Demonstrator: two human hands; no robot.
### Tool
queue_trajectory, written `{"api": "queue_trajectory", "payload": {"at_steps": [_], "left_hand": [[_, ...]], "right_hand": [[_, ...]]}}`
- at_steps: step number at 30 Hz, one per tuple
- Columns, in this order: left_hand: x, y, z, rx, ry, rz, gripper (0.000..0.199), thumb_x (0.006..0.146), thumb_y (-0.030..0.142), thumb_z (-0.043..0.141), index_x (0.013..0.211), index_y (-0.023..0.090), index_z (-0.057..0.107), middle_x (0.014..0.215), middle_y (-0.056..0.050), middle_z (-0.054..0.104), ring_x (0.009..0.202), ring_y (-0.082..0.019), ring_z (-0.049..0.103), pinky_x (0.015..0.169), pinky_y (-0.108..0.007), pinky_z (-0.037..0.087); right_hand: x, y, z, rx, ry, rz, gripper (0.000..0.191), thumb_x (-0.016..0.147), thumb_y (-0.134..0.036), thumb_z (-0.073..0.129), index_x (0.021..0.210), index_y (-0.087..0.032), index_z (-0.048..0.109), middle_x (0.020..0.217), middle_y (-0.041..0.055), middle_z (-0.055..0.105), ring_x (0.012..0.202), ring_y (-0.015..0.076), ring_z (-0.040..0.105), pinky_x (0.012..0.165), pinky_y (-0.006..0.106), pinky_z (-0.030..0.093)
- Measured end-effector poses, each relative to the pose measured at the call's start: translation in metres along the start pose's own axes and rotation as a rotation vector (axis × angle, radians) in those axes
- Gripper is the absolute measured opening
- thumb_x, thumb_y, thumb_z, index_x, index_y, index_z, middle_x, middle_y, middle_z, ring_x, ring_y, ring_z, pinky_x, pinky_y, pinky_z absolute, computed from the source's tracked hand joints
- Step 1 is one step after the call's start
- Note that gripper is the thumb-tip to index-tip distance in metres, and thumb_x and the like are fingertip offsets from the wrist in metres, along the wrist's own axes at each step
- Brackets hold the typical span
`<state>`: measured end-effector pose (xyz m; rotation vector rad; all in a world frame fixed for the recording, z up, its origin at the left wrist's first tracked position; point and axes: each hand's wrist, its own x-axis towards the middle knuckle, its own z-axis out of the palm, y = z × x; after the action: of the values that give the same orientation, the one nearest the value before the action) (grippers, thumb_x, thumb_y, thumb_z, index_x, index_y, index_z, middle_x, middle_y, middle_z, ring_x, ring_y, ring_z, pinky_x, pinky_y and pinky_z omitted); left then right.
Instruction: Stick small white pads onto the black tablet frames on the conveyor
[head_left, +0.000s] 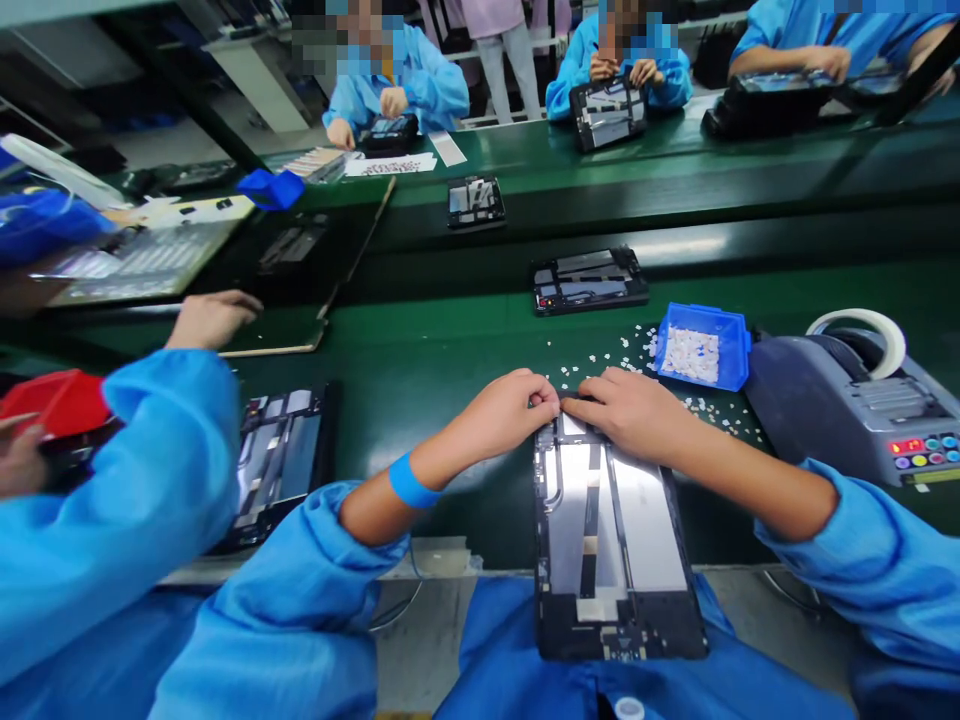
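Observation:
An opened tablet-like device extends over the near table edge, its inner metal plates, ribbon cables and black frame showing. At its far left corner is my left hand, with thumb and forefinger pinched together; what they hold, if anything, is too small to tell. My right hand rests on the far end of the same device, fingers bent together and pressed near its top edge. The two hands almost touch. Small white pieces lie scattered just beyond them.
A blue bin of white pieces stands right, beside a grey tape dispenser. More opened devices lie ahead, farther back and left. At left, a co-worker's hand reaches over the table; other people sit opposite.

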<state>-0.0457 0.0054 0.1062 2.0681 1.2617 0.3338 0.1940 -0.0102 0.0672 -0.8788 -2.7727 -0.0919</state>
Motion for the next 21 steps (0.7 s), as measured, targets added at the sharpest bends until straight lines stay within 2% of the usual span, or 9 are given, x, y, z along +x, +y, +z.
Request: {"api": "queue_trajectory", "payload": {"at_steps": [9,21], "left_hand": [[0.004,0.004,0.005,0.059,0.003,-0.051,0.013,0.09,0.021,0.062,0.082,0.018,0.071,0.082,-0.002,0.065,0.074,-0.017,0.059,0.068,-0.03,0.044],[-0.001,0.004,0.016,0.123,0.091,-0.032,0.011,0.091,0.018,0.062,0.081,0.02,0.066,0.08,-0.001,0.06,0.082,-0.02,0.057,0.072,-0.032,0.041]], "right_hand": [[0.0,0.0,0.001,0.017,0.045,0.002,0.031,0.106,-0.017,0.047,0.125,-0.019,0.07,0.101,0.0095,0.066,0.086,0.0226,0.044,0.071,0.036,0.028],[0.001,-0.001,0.001,0.025,0.052,0.011,0.029,0.106,-0.016,0.048,0.122,-0.019,0.071,0.099,0.0082,0.065,0.085,0.0221,0.043,0.07,0.036,0.027]]}}
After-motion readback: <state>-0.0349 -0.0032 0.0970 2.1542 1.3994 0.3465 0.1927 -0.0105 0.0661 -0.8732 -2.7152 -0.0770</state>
